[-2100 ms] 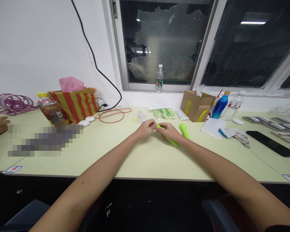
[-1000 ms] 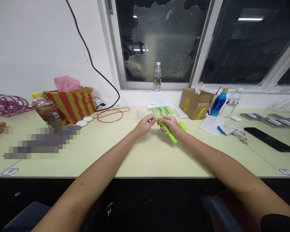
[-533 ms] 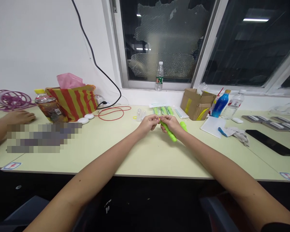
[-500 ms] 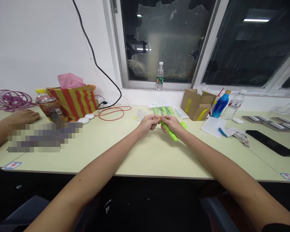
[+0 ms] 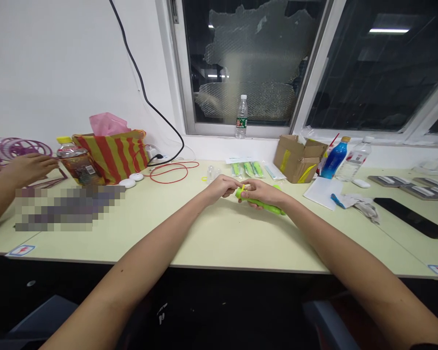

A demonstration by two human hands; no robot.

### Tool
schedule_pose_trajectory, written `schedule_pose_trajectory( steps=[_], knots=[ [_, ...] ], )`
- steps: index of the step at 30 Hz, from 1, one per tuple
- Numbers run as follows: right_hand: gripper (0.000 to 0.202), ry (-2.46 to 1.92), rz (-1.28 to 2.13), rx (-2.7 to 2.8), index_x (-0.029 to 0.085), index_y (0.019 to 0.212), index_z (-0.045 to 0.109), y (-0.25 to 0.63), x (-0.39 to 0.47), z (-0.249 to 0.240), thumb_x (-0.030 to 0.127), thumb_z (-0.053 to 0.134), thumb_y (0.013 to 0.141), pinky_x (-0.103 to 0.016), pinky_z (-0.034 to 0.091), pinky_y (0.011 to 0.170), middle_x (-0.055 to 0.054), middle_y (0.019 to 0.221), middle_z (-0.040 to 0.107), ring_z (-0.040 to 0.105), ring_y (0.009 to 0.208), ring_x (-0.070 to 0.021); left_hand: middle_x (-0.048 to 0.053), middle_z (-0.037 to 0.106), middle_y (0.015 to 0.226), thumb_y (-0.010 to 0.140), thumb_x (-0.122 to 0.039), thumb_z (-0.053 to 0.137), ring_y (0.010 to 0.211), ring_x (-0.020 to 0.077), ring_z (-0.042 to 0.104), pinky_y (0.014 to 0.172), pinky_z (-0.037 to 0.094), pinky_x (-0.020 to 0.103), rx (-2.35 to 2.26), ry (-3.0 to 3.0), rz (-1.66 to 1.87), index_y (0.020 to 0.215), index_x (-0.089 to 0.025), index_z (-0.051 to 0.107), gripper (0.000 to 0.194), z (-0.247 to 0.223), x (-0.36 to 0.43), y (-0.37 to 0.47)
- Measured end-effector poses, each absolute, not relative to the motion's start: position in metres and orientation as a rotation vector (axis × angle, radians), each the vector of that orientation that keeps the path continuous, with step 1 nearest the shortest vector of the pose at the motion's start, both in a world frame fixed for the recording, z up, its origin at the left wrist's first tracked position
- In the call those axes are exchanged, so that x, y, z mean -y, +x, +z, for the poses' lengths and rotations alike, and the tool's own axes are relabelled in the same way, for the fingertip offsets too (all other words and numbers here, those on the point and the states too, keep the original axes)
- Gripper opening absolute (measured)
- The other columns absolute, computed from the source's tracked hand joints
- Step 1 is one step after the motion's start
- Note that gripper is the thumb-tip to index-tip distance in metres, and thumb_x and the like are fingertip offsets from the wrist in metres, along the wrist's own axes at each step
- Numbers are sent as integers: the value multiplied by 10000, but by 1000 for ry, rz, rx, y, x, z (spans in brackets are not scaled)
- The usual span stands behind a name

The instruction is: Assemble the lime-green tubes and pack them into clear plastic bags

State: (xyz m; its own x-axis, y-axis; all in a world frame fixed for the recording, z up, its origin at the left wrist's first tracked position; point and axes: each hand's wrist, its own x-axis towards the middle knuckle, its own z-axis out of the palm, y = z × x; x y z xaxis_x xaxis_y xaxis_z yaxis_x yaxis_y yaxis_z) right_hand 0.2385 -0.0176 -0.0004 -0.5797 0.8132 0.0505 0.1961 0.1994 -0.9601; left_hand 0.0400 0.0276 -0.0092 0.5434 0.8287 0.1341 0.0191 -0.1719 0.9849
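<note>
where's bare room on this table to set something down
On the table, the largest bare patch lies between the left forearm and right forearm, ending at the front edge. Another lies between the white discs and the left forearm. It is crowded beyond the left hand and right hand: packets, cardboard box, blue bottle.

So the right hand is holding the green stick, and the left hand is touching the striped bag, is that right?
Not quite: the left hand isn't touching the striped bag. The head view shows it close beside the right hand, at the end of the green stick. The right hand is indeed holding that stick.
</note>
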Motion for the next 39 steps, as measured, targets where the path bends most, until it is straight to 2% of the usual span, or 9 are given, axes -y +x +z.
schedule_pose_trajectory(
  steps=[3, 6, 8, 12, 17, 24, 30, 35, 39],
  knots=[
    [668, -885, 1453, 1869, 197, 1288, 381, 241, 20, 0, 419, 748, 776, -207, 398, 370, -77, 900, 716, 522, 449, -89, -45, 373, 459, 637, -185, 543, 470, 68, 275, 482, 206, 246, -788, 1760, 895, 770, -108, 747, 254, -11, -28, 39],
    [687, -814, 1508, 1819, 196, 1315, 358, 244, 22, 2, 420, 732, 784, -206, 338, 338, -51, 801, 704, 444, 387, -79, -11, 519, 559, 668, -182, 506, 549, 93, 378, 541, 297, 251, -850, 1955, 1021, 815, -125, 760, 299, -15, -26, 38],
    [664, -781, 1553, 1761, 198, 1331, 351, 245, 24, 5, 410, 697, 805, -195, 291, 323, -30, 738, 678, 408, 374, -78, -5, 564, 616, 694, -182, 493, 568, 96, 390, 558, 309, 252, -856, 2047, 1081, 814, -139, 751, 288, -18, -22, 37],
    [633, -757, 1620, 1588, 218, 1294, 335, 247, 20, 8, 262, 653, 748, -172, 268, 324, -1, 708, 641, 402, 386, -80, -34, 469, 574, 721, -167, 477, 529, 78, 313, 533, 255, 249, -738, 2120, 1036, 758, -146, 695, 222, -17, -9, 40],
    [694, -735, 1552, 1475, 228, 1211, 319, 246, 11, 6, 159, 683, 624, -166, 268, 337, 11, 682, 636, 386, 397, -79, -53, 361, 518, 711, -178, 513, 516, 76, 272, 529, 243, 257, -668, 2005, 1017, 825, -142, 700, 222, -6, 8, 47],
    [551, -739, 1679, 1654, 235, 1135, 389, 245, 21, 14, 191, 728, 703, -163, 270, 370, -13, 768, 638, 404, 439, -62, -64, 259, 458, 690, -198, 502, 457, 65, 189, 473, 173, 260, -559, 1699, 979, 832, -96, 724, 282, 10, 12, 50],
    [428, -836, 1617, 1921, 216, 1107, 420, 246, 29, 12, 186, 669, 761, -206, 366, 405, -56, 869, 685, 508, 495, -97, -32, 328, 491, 686, -195, 463, 497, 71, 247, 467, 192, 242, -709, 2058, 829, 663, -109, 718, 270, 20, 4, 41],
    [488, -893, 1530, 2081, 227, 1176, 400, 245, 29, 7, 162, 661, 768, -207, 415, 452, -93, 1044, 700, 597, 573, -111, -39, 328, 470, 690, -178, 442, 482, 71, 230, 466, 188, 237, -801, 2209, 829, 708, -110, 747, 313, 4, -15, 35],
    [562, -847, 1502, 2055, 234, 1233, 394, 246, 33, 8, 178, 686, 757, -203, 412, 448, -64, 963, 707, 588, 563, -110, -4, 531, 580, 716, -164, 436, 516, 81, 343, 507, 281, 232, -743, 2260, 974, 821, -124, 769, 351, -10, -20, 36]
  ],
)
